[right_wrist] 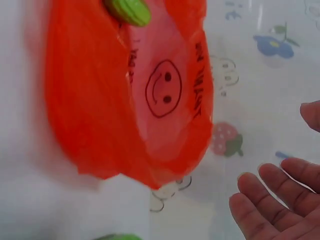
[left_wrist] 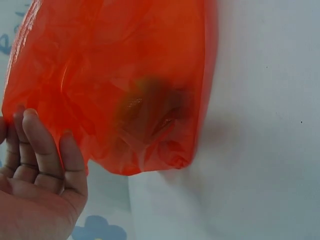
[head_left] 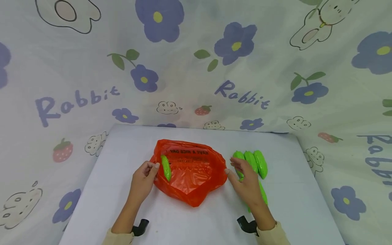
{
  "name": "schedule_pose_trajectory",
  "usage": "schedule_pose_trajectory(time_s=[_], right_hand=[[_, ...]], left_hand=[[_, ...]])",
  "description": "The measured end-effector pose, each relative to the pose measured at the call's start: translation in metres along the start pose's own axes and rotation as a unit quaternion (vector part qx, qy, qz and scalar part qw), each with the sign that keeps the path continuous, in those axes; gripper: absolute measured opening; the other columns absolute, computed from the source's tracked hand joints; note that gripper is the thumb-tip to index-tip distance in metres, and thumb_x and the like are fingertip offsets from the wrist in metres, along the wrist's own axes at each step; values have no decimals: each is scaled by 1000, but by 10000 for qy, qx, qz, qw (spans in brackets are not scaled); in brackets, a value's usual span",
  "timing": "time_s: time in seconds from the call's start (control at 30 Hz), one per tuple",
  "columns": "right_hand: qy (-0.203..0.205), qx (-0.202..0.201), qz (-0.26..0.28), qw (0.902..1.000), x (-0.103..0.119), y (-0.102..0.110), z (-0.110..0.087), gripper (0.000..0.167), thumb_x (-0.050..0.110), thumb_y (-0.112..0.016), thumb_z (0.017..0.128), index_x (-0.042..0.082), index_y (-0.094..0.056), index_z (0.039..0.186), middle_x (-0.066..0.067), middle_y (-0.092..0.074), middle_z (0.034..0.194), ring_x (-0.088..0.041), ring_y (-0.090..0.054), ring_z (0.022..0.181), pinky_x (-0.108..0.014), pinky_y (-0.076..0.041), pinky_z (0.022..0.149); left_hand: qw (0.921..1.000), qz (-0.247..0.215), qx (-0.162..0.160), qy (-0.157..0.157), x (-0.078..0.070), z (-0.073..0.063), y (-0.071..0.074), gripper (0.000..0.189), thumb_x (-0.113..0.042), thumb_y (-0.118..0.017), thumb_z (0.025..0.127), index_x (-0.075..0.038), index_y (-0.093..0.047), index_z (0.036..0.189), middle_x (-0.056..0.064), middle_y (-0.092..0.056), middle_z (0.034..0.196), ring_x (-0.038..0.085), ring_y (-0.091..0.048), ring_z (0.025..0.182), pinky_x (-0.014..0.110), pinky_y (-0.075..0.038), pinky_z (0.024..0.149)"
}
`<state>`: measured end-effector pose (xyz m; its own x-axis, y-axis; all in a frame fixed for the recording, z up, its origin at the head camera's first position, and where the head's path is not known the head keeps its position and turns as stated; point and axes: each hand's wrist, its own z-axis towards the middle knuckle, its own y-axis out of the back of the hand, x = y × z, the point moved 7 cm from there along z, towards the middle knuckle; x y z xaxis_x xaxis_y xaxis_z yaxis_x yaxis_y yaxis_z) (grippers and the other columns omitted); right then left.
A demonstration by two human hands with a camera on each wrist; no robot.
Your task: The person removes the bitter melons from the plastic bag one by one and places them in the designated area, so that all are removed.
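Note:
A red plastic bag (head_left: 196, 177) with black print stands with its mouth spread wide on the white table. Inside it, against the left wall, leans a green cucumber (head_left: 166, 168); its end also shows in the right wrist view. My left hand (head_left: 141, 178) pinches the bag's left rim between thumb and forefinger. Through the red film in the left wrist view, a dark shape shows blurred. Just off the bag's right edge, my right hand (head_left: 247, 185) is held with fingers spread and nothing in them. It partly covers several more green cucumbers (head_left: 261, 165).
Three cucumbers lie side by side at the right, and more green (head_left: 263, 194) shows nearer, behind the right forearm. A printed cloth (head_left: 183, 61) hangs behind the white table (head_left: 128, 143). Black wrist mounts (head_left: 247, 225) jut out beside both wrists.

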<state>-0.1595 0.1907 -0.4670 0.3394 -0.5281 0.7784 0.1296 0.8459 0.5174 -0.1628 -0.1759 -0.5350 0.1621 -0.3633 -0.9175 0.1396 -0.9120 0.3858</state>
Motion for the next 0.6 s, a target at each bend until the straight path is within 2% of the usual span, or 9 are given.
schedule_pose_trajectory(time_s=[0.2, 0.37, 0.6], right_hand=[[122, 674, -106, 9976, 16, -25, 11, 50, 17, -80, 95, 8, -59, 140, -7, -66, 134, -24, -64, 122, -46, -55, 100], [55, 1245, -200, 9920, 22, -49, 17, 55, 23, -79, 96, 6, -56, 143, -6, -63, 138, -24, -62, 126, -45, -52, 104], [-262, 1575, -226, 9869, 20, -85, 18, 57, 27, -78, 97, 10, -54, 146, -4, -62, 138, -23, -61, 126, -45, -53, 103]], left_hand=[[10000, 20, -34, -23, -1, 0, 1, 37, -43, -60, 107, -6, -63, 106, 12, -62, 87, 40, -63, 85, 27, -56, 67], [10000, 14, -71, 39, 2, 0, 2, 38, -44, -60, 107, -6, -63, 106, 12, -62, 86, 41, -61, 86, 25, -53, 65], [9999, -66, -105, 3, 3, 1, 2, 39, -45, -60, 106, -6, -63, 106, 12, -62, 86, 42, -61, 86, 27, -54, 66]])
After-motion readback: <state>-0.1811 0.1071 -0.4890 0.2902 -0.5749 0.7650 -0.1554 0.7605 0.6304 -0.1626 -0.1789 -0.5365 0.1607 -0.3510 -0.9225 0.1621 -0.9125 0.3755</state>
